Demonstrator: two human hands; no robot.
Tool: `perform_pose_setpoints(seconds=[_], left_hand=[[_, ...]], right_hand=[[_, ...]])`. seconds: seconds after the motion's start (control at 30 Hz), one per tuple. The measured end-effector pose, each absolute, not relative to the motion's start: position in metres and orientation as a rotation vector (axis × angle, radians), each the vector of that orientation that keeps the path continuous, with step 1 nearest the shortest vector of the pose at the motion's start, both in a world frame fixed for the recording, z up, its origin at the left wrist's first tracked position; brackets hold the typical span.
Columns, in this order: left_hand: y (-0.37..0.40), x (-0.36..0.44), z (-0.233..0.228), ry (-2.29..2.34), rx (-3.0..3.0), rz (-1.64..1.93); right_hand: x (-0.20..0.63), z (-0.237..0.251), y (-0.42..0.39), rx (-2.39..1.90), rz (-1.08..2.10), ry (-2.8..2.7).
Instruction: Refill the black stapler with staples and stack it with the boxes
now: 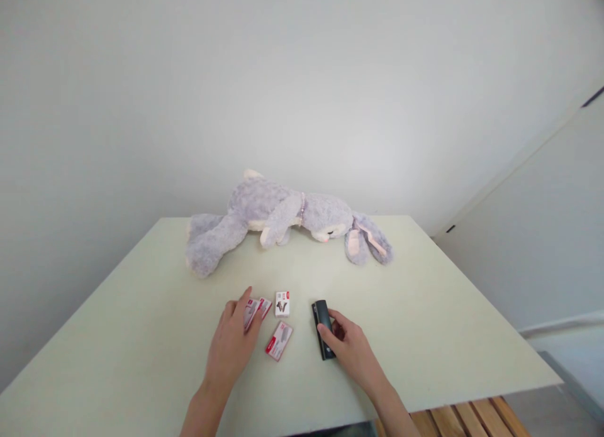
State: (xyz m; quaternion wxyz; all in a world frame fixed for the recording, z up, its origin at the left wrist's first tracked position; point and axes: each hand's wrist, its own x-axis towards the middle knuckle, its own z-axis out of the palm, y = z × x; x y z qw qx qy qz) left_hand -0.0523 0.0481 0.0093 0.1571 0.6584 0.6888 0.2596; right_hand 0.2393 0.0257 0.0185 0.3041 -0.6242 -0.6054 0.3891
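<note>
My left hand [236, 330] is curled around two small red-and-white staple boxes [257, 307] on the table, with the thumb along their right side and the fingers partly hiding them. To their right lies a small white box [282, 304] with a dark picture and a red corner. Nearer to me, another red-and-white staple box [279, 341] rests at a slant, touched by neither hand. My right hand [349, 342] grips a black stapler [323, 327] from its right side, thumb on top. The stapler sits on the table, pointing away from me.
Along the back of the pale table [141, 324] a lilac plush rabbit [268, 204] lies on its side, ears to the right. A white wall [302, 91] rises behind it. A slatted wooden seat [453, 419] shows below the table's front edge.
</note>
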Motion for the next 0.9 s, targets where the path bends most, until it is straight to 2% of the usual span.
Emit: perform_pose_setpoints(seconds=[0.17, 0.3, 0.47, 0.67, 0.8, 0.9], left_hand=[[0.007, -0.086, -0.001, 1.674, 2.149, 0.647], [-0.002, -0.090, -0.007, 1.777, 2.239, 0.588], [0.001, -0.063, 0.003, 1.983, 2.203, 0.702], [0.002, -0.014, 0.021, 1.881, 2.206, 0.733], [-0.001, 0.004, 0.021, 2.067, 2.051, 0.830], [-0.007, 0.006, 0.015, 2.064, 2.076, 0.772]], right_hand=[[0.238, 0.021, 0.024, -1.652, 1.013, -1.631], [0.236, 0.024, 0.025, -1.663, 0.989, -1.656], [0.234, 0.031, 0.020, -1.667, 0.919, -1.660], [0.240, 0.036, 0.011, -1.689, 0.826, -1.723], [0.244, 0.035, 0.010, -1.639, 0.682, -1.767], [0.246, 0.035, 0.012, -1.596, 0.631, -1.777]])
